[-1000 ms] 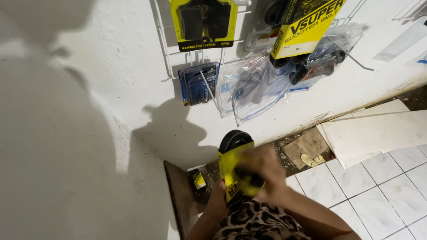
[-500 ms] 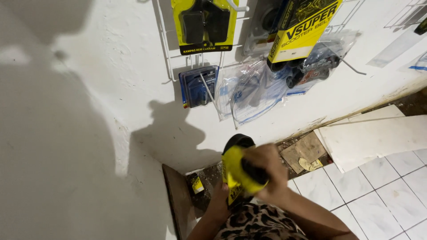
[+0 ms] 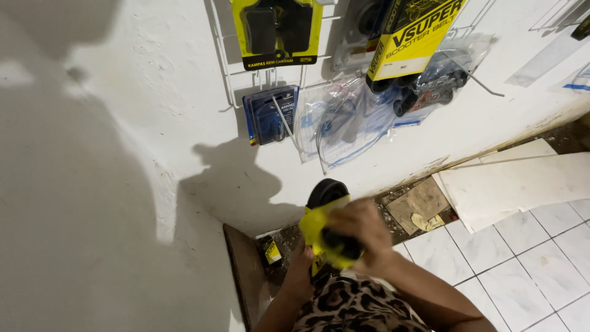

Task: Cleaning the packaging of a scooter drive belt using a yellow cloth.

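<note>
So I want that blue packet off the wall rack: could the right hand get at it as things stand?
Probably not yet: the right hand is wrapped around a yellow-and-black packaged belt with the left hand. The path up to the blue packet looks open.

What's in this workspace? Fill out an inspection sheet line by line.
Surface: white tiled floor, dirt along the wall's foot.
Job's things: black rubber belt in a yellow card sleeve, held in front of the person.
Clutter: cardboard scrap, white boards, small yellow-labelled box.
Hands: right hand gripping the sleeve from the top; left hand holding it from below.
Cables: nothing seen.
Surroundings: white wall, wire rack hung with packaged spare parts.
</note>
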